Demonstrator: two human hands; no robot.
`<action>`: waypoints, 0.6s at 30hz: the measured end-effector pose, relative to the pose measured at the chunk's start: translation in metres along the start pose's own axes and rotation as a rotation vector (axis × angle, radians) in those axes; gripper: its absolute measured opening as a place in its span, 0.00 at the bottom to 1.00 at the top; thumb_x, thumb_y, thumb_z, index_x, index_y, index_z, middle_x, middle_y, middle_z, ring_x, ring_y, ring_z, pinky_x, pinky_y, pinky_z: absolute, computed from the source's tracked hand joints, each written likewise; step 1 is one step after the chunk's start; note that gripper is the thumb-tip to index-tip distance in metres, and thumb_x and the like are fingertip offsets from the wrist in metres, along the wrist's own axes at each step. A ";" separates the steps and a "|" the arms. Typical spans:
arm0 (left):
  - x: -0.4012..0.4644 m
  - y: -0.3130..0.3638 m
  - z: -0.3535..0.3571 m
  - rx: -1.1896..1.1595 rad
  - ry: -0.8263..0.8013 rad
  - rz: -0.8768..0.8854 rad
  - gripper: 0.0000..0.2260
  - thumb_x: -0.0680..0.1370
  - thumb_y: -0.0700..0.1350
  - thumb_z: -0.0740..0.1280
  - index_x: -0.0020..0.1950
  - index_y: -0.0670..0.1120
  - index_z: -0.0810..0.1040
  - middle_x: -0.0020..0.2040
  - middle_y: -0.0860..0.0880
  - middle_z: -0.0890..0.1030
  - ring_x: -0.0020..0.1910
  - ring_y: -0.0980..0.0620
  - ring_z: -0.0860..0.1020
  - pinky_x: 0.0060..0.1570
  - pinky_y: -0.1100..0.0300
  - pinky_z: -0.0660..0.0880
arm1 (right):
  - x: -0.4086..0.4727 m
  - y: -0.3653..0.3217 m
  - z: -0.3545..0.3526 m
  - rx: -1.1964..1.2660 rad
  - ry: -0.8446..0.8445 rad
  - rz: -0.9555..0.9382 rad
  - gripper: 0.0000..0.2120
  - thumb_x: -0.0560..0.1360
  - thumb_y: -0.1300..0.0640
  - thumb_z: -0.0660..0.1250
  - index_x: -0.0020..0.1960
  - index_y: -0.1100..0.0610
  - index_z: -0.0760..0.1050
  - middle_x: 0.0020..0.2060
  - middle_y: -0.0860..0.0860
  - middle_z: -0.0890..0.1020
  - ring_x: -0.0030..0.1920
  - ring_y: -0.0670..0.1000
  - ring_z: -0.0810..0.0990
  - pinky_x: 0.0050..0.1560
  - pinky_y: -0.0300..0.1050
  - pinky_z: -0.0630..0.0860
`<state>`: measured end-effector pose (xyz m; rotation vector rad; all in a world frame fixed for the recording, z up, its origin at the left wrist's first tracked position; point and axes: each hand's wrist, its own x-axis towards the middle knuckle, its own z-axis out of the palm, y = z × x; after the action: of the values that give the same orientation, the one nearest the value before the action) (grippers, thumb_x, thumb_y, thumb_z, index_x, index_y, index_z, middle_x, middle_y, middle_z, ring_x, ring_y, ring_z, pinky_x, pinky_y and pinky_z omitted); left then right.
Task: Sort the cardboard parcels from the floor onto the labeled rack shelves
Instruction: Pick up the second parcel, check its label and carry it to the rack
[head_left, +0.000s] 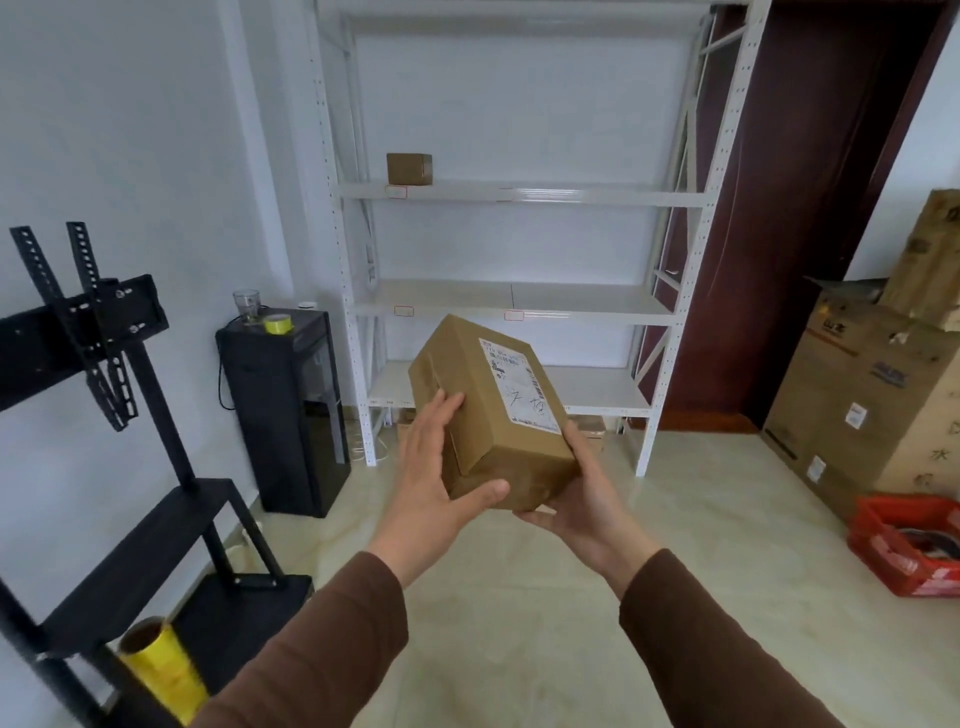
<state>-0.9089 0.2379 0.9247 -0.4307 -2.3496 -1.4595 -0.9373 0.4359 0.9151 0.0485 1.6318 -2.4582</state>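
I hold a brown cardboard parcel (483, 400) with a white shipping label on top, in mid-air in front of the white rack (519, 195). My left hand (436, 467) grips its left side and near corner. My right hand (587, 493) supports it from below on the right. A smaller brown parcel (409, 168) sits at the left end of the upper shelf, above a small red-edged label. The middle shelf (597, 301) carries two such labels on its front edge. More parcels (592, 431) lie on the floor under the rack, partly hidden by the held parcel.
A black tall cabinet (291, 410) with a glass and yellow tape roll stands left of the rack. A black TV stand (104, 364) fills the left side, with a yellow film roll (166, 670) at its base. Large cardboard boxes (872, 405) and a red crate (909, 540) stand at the right.
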 end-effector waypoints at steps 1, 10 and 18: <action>0.016 -0.015 -0.001 -0.040 0.004 -0.020 0.45 0.69 0.62 0.76 0.77 0.71 0.51 0.80 0.66 0.53 0.80 0.55 0.57 0.77 0.47 0.61 | 0.023 0.001 0.003 -0.012 0.006 -0.024 0.25 0.77 0.33 0.64 0.70 0.42 0.77 0.65 0.49 0.85 0.67 0.56 0.82 0.68 0.66 0.74; 0.185 -0.123 -0.025 -0.473 0.030 -0.210 0.33 0.75 0.61 0.70 0.76 0.63 0.60 0.71 0.65 0.70 0.67 0.73 0.70 0.61 0.67 0.72 | 0.212 -0.014 0.049 -0.144 0.118 -0.236 0.22 0.77 0.46 0.70 0.69 0.47 0.71 0.62 0.50 0.81 0.58 0.48 0.80 0.58 0.48 0.75; 0.326 -0.222 -0.011 -0.515 -0.031 -0.275 0.34 0.73 0.62 0.73 0.76 0.68 0.62 0.74 0.62 0.72 0.75 0.57 0.69 0.72 0.50 0.69 | 0.363 -0.023 0.046 -0.176 0.186 -0.280 0.26 0.73 0.44 0.72 0.69 0.46 0.71 0.65 0.49 0.81 0.64 0.50 0.80 0.59 0.44 0.75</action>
<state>-1.2943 0.1578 0.8954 -0.2567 -2.0949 -2.2111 -1.2944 0.3516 0.9064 0.0258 2.0561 -2.5616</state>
